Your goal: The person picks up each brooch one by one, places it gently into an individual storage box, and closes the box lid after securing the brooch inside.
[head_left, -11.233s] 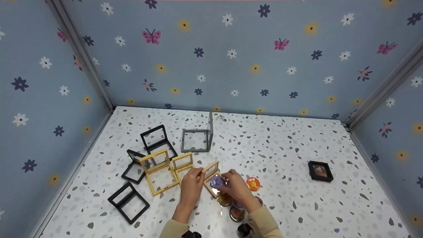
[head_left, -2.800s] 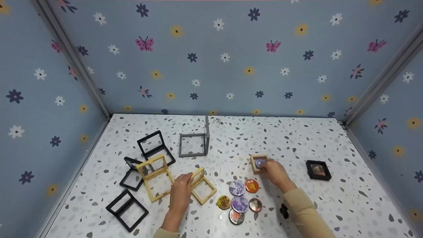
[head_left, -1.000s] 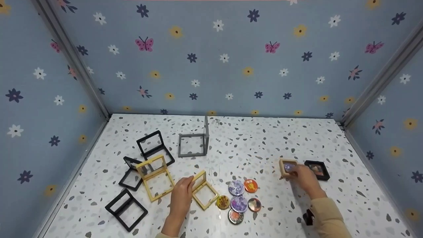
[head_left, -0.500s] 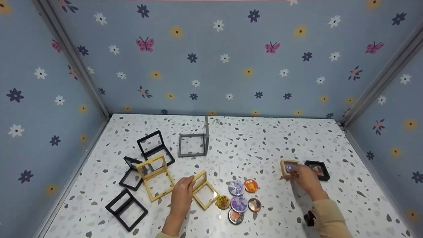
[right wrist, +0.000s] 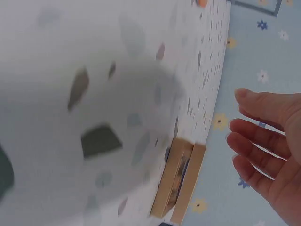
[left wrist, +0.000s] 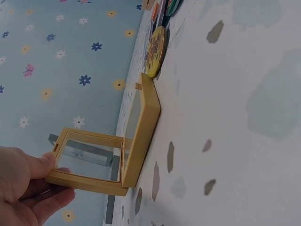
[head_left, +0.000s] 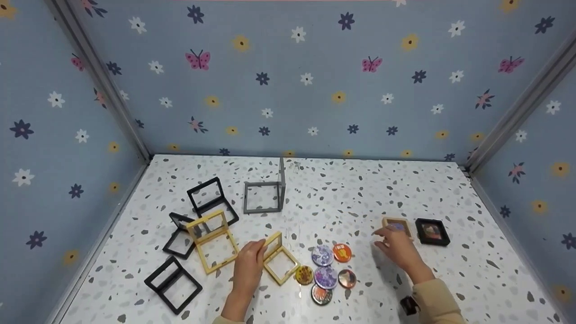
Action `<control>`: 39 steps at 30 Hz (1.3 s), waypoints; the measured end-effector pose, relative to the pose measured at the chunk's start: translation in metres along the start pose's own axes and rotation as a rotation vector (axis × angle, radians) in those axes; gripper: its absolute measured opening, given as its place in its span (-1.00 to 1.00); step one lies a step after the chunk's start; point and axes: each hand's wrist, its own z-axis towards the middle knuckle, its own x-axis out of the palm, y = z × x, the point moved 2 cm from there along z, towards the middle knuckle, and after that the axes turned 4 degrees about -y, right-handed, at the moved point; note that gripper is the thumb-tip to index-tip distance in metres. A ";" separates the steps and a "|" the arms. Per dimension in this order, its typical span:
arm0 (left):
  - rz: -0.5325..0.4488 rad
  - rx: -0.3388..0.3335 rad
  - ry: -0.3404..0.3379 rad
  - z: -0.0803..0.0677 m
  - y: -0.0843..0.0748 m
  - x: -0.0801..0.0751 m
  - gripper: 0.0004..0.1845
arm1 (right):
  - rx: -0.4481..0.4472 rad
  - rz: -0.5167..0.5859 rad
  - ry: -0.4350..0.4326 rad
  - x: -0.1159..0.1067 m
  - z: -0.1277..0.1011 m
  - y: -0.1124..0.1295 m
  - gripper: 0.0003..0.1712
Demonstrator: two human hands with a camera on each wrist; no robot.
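In the head view my left hand [head_left: 247, 265] pinches the raised lid of a small yellow display frame [head_left: 272, 275]. The left wrist view shows thumb and fingers on the lid [left wrist: 89, 183], which stands at about a right angle to the base; its clear window is bare. A yellow round badge [left wrist: 156, 52] lies at the base's far end. My right hand [head_left: 400, 249] is held over the table with loosely bent fingers and nothing in them. It partly covers a light tan frame [head_left: 396, 219] that lies closed with a purple badge inside.
Several round badges, among them a purple one [head_left: 326, 277] and an orange one [head_left: 342, 253], cluster at centre. A closed black frame [head_left: 420, 231] stands at right. Open frames stand at left: a larger yellow [head_left: 220, 266], a grey [head_left: 263, 210] and several black ones [head_left: 189, 299].
My right hand carried the tan frame right, set it beside the black one, let go and drew back left. The left hand brought the small yellow frame towards the badges.
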 end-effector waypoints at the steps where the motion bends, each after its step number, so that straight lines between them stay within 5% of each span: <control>1: -0.003 -0.002 0.003 0.000 0.000 0.000 -0.84 | 0.001 0.013 0.013 0.002 0.000 0.004 -0.75; 11: -0.001 0.013 -0.011 -0.001 0.000 -0.001 -0.83 | -0.095 0.105 0.048 0.025 -0.003 0.031 -0.66; 24: -0.006 0.007 -0.011 -0.001 0.002 0.001 -0.83 | 0.002 0.094 0.180 0.044 0.002 0.046 -0.36; 39: 0.006 0.036 -0.044 0.000 0.000 0.000 -0.85 | -0.108 0.066 0.195 0.058 0.007 0.052 -0.46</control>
